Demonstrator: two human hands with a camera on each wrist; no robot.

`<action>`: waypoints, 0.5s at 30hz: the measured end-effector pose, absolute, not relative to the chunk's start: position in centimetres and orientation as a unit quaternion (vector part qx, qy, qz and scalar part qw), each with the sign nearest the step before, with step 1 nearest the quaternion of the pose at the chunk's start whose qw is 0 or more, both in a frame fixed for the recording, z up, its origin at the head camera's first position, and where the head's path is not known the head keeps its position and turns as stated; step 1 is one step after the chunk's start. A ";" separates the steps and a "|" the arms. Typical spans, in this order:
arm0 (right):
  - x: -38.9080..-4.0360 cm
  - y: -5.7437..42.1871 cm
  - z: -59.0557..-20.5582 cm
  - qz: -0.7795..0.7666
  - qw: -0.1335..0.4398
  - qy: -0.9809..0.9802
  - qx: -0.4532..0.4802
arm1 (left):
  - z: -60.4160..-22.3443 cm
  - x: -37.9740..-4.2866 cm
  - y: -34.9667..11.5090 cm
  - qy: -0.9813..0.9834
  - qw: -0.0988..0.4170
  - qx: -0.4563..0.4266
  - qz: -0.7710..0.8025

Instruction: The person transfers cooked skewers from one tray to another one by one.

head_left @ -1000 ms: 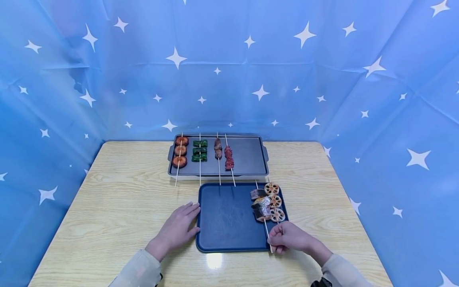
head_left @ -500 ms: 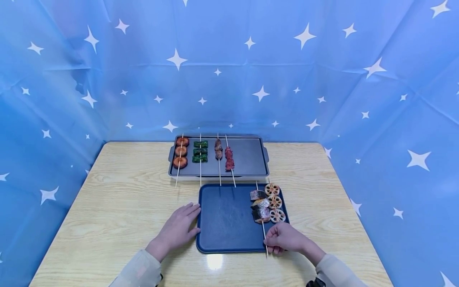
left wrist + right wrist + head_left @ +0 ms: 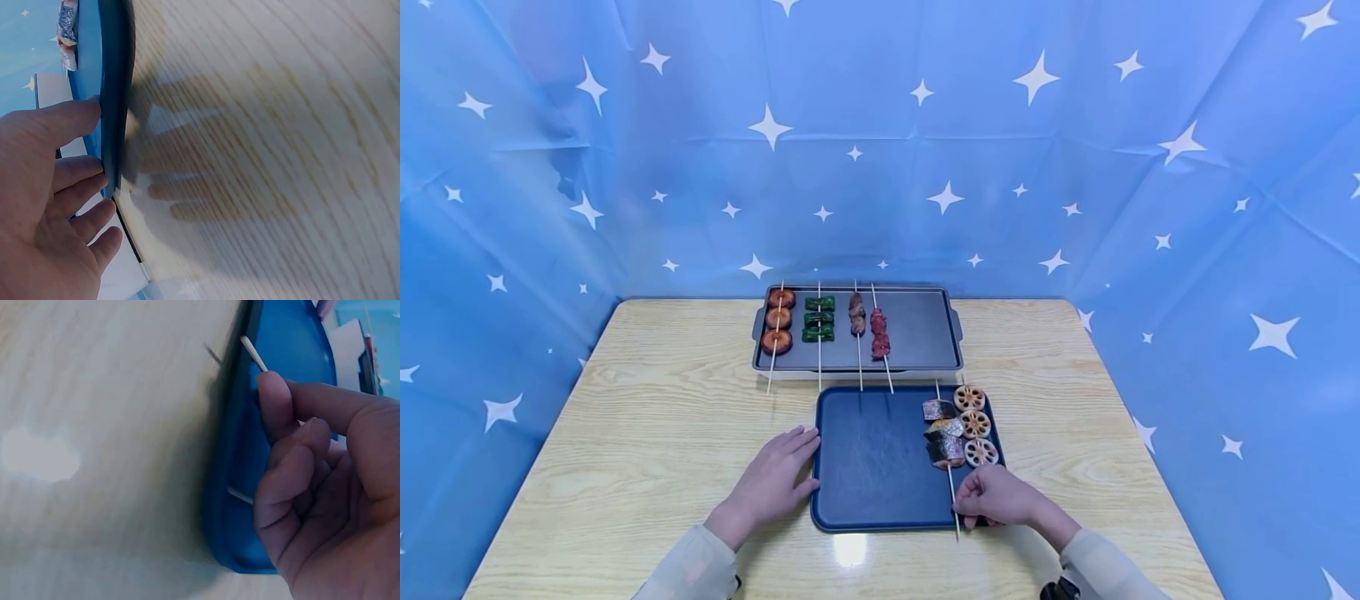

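In the head view a fish skewer [image 3: 946, 450], with silvery-skinned chunks, lies along the right part of the dark blue tray [image 3: 880, 467]. My right hand [image 3: 996, 497] pinches its stick near the lower end; in the right wrist view the stick's tip [image 3: 253, 352] juts out past thumb and finger, over the tray's rim. Beside it, at the tray's right edge, is a lotus root skewer [image 3: 976, 425], its stick's lower part hidden by my right hand. My left hand [image 3: 769, 482] touches the tray's left rim with fairly straight fingers, as the left wrist view also shows.
Behind the tray stands a grey griddle [image 3: 917, 329] with side handles. On it lie a mushroom skewer [image 3: 777, 319], a green vegetable skewer [image 3: 818, 320] and two meat skewers [image 3: 880, 335], their sticks overhanging the front edge. A blue starry curtain [image 3: 880, 167] surrounds the wooden table [image 3: 647, 433].
My right hand has moved slightly left with the fish skewer's stick, and the skewer has turned straighter, a little apart from the lotus root slices. My left hand stays at the rim.
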State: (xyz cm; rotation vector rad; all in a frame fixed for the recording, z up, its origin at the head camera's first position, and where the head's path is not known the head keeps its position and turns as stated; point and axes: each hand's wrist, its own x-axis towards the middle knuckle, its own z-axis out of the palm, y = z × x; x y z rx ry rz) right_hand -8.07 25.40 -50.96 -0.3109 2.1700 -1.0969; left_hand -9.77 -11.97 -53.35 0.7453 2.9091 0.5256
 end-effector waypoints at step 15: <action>-12.5 24.0 -47.8 -0.429 0.232 0.860 -0.147 | -53.4 -9.7 -12.0 0.953 0.038 0.248 0.173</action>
